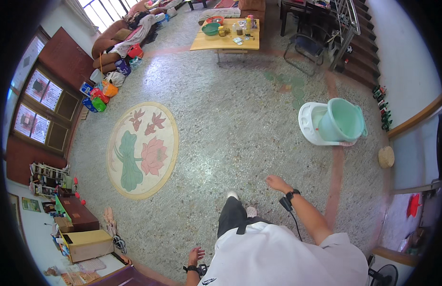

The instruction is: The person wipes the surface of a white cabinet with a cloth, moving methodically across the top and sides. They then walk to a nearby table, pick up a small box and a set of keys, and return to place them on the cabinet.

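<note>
My left hand (196,255) hangs low beside my body, fingers loosely apart, holding nothing; a black band is on the wrist. My right hand (277,183) is held out over the speckled stone floor (221,143), its fingers loosely curled and nothing visible in it. A black watch (292,194) and a small black device (286,204) with a cable sit at that wrist. Neither hand touches an object. Ahead to the right, a light green plastic bucket (345,119) stands in a white plastic baby bathtub (306,123). A round lotus inlay (142,150) lies in the floor to the left.
A wooden folding table (203,42) with basins and jars stands far ahead, a folding chair (308,46) and stairs (360,64) right of it. Bags (108,89) and a sofa (103,46) line the left. Bottles (385,119) and a woven stool (386,157) are by the right wall.
</note>
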A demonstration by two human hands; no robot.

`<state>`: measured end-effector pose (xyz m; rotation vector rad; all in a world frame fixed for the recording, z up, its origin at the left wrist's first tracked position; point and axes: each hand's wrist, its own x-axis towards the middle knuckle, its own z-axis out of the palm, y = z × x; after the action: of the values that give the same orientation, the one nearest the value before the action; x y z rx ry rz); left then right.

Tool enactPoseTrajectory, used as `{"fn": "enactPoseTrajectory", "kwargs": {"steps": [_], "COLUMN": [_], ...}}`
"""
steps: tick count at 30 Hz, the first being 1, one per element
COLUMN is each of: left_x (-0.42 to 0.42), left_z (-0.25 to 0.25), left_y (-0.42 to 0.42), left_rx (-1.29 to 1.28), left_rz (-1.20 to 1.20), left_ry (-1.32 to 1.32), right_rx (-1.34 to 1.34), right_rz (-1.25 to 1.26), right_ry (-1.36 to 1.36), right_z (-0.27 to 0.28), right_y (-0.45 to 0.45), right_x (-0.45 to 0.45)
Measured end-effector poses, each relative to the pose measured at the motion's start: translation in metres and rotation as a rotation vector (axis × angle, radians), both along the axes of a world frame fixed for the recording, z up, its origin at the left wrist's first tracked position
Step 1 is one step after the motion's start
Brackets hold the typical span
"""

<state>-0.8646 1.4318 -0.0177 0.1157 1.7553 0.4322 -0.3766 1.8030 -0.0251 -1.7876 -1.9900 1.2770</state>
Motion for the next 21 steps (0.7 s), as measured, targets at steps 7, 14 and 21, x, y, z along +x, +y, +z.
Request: {"fn": "enactPoseTrajectory", "kwargs": {"steps": [7,14,21], "left_x": [-0.006,0.010,0.149], "left_z": [-0.058,-0.131,0.002], "left_y": [0.223,0.603,0.973], "left_rx": [-0.014,0.310,0.753], "left_rz": [-0.073,-0.371,-0.580], "left_ry": [-0.093,-0.055,0.052], "right_rx": [0.008,-0.218,-0.415], "right_rz": [0.011,-0.300,-0.375], "right_ry": [-0.046,-0.126,-0.071], "right_z": [0.025,-0.030,-0.050], "right_y": [0.189,0.238,0.333], "right_x": [0.023,0.158,0.204]}}
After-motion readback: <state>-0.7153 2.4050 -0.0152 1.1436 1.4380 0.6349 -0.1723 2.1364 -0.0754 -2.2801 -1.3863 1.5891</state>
